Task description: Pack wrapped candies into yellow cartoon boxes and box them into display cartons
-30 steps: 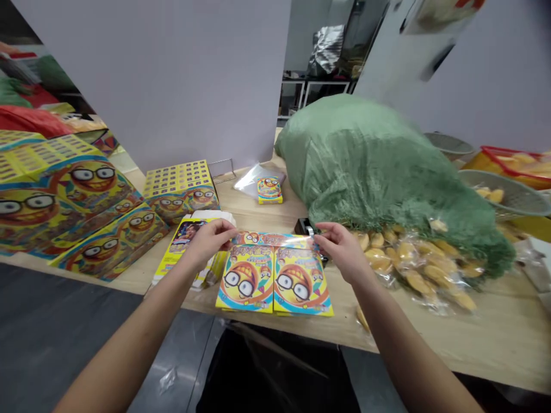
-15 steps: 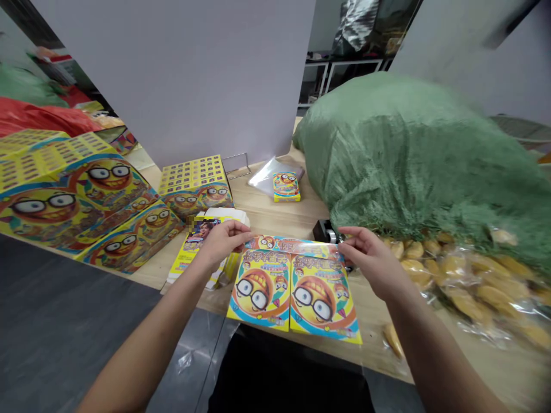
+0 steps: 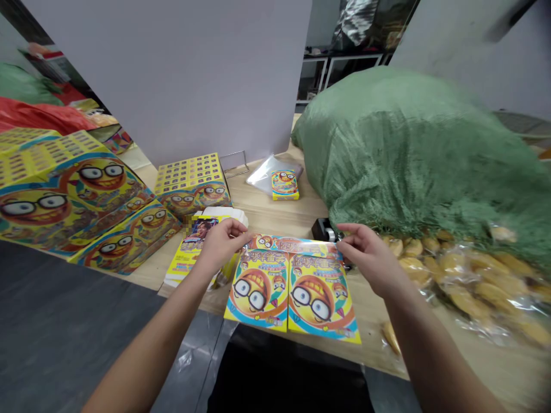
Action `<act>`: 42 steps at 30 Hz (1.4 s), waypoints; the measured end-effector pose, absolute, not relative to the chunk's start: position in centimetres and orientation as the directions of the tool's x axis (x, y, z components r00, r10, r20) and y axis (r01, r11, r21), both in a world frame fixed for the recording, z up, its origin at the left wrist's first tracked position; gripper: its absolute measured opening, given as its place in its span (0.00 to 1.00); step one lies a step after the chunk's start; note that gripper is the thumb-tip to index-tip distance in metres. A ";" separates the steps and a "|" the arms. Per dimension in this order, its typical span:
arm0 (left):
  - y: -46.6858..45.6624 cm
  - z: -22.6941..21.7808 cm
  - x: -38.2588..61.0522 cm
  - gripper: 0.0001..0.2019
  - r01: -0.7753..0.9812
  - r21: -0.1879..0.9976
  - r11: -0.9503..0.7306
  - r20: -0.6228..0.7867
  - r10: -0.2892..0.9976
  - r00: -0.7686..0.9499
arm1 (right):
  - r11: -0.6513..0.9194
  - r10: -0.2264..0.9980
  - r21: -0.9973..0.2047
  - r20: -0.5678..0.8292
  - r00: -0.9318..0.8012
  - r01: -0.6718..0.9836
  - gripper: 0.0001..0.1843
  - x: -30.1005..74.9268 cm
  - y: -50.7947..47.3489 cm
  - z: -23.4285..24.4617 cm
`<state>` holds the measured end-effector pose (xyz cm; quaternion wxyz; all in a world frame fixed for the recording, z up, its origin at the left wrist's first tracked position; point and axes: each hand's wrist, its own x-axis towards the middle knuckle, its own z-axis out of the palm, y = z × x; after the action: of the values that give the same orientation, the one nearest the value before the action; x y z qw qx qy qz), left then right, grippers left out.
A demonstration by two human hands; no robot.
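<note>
Yellow cartons (image 3: 289, 289) on table (image 3: 258, 215) (green woven sack (image 3: 408, 149) beside)

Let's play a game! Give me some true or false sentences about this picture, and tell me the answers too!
1. The left hand and right hand are at the top edge of the cartoon-face packs. True.
2. The green woven sack is on the floor. False: it sits on the wooden table.
3. A small cartoon box lies on a clear plastic bag. True.
4. The yellow pieces are loose in a bowl. False: they lie in clear plastic wrapping beside the right hand.
5. The cartoon faces on the packs wear glasses. True.
</note>
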<state>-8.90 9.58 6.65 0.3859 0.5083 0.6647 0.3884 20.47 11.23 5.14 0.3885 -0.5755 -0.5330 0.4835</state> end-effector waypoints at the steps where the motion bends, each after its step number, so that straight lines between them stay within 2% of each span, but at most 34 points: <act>1: 9.6 6.6 -8.9 0.18 0.391 0.904 0.172 -0.105 0.977 -0.186 | -0.119 0.991 -0.962 -0.132 -0.035 0.245 0.23 20.5 11.2 5.1; 9: 9.7 6.0 -9.3 0.19 0.411 0.897 0.159 -0.100 0.982 -0.162 | -0.059 0.997 -0.951 -0.072 -0.033 0.304 0.22 20.5 11.2 4.7; 12: 9.7 6.0 -9.1 0.19 0.481 0.863 0.155 -0.086 0.983 -0.163 | -0.029 0.998 -0.933 -0.045 -0.038 0.359 0.21 20.2 11.0 4.7; 15: 9.6 6.1 -9.3 0.17 0.603 0.783 0.149 -0.064 0.985 -0.161 | 0.015 1.000 -0.878 0.008 -0.015 0.478 0.21 20.0 10.7 4.4; 17: 9.3 6.3 -9.8 0.15 0.721 0.683 0.114 -0.003 0.988 -0.153 | 0.044 0.998 -0.815 0.065 0.015 0.578 0.23 20.6 10.6 3.9; 19: 9.1 6.5 -10.3 0.15 0.803 0.592 0.068 0.092 0.984 -0.151 | 0.074 0.985 -0.747 0.159 0.070 0.661 0.24 21.6 10.6 3.5; 21: 8.9 6.9 -10.3 0.15 0.830 0.557 0.033 0.183 0.970 -0.161 | 0.136 0.943 -0.676 0.311 0.114 0.725 0.21 22.3 10.6 3.7; 22: 8.9 7.1 -9.9 0.16 0.829 0.558 0.017 0.214 0.963 -0.164 | 0.204 0.917 -0.627 0.392 0.078 0.752 0.20 22.2 10.5 4.1; 24: 9.3 7.3 -8.5 0.19 0.837 0.548 -0.022 0.234 0.964 -0.127 | 0.401 0.866 -0.487 0.478 -0.148 0.776 0.22 21.2 10.3 5.3; 25: 9.5 7.2 -7.5 0.22 0.846 0.532 -0.042 0.221 0.971 -0.092 | 0.502 0.837 -0.412 0.454 -0.306 0.761 0.23 20.3 10.1 6.0; 27: 10.2 6.7 -5.7 0.27 0.850 0.524 -0.048 0.140 0.990 -0.031 | 0.635 0.773 -0.324 0.291 -0.564 0.702 0.26 18.5 9.6 7.0; 29: 10.7 5.8 -4.9 0.30 0.824 0.567 -0.004 0.046 0.999 -0.027 | 0.645 0.757 -0.307 0.136 -0.639 0.700 0.31 17.8 8.9 7.1; 32: 10.6 4.5 -6.0 0.33 0.657 0.741 0.139 -0.092 0.990 -0.105 | 0.525 0.843 -0.337 0.078 -0.533 0.781 0.33 20.4 7.7 5.3; 34: 9.7 4.1 -7.5 0.35 0.423 0.877 0.229 -0.193 0.973 -0.127 | 0.402 0.911 -0.406 0.089 -0.402 0.821 0.31 23.4 7.0 3.5; 36: 8.6 4.0 -8.7 0.35 0.143 0.943 0.302 -0.286 0.950 -0.123 | 0.257 0.964 -0.544 0.088 -0.250 0.798 0.29 25.8 6.4 2.0; 38: 7.7 4.2 -9.1 0.33 -0.043 0.937 0.347 -0.350 0.924 -0.153 | 0.093 0.996 -0.740 0.064 -0.069 0.666 0.29 26.4 6.3 1.2; 39: 7.6 4.3 -8.9 0.32 -0.083 0.928 0.364 -0.373 0.911 -0.174 | 0.022 0.999 -0.829 0.036 0.015 0.559 0.29 26.0 6.6 1.2; 40: 7.6 4.4 -8.5 0.31 -0.089 0.921 0.380 -0.390 0.901 -0.191 | -0.036 0.997 -0.895 0.001 0.081 0.445 0.30 25.1 7.1 1.4; 42: 7.9 4.8 -7.3 0.32 -0.033 0.911 0.411 -0.409 0.890 -0.202 | -0.126 0.989 -0.951 -0.096 0.116 0.282 0.34 22.7 8.4 2.3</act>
<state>-7.30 7.94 4.81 0.5377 0.3317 0.6455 0.4293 22.72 8.42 2.29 0.4174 -0.6197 -0.5128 0.4229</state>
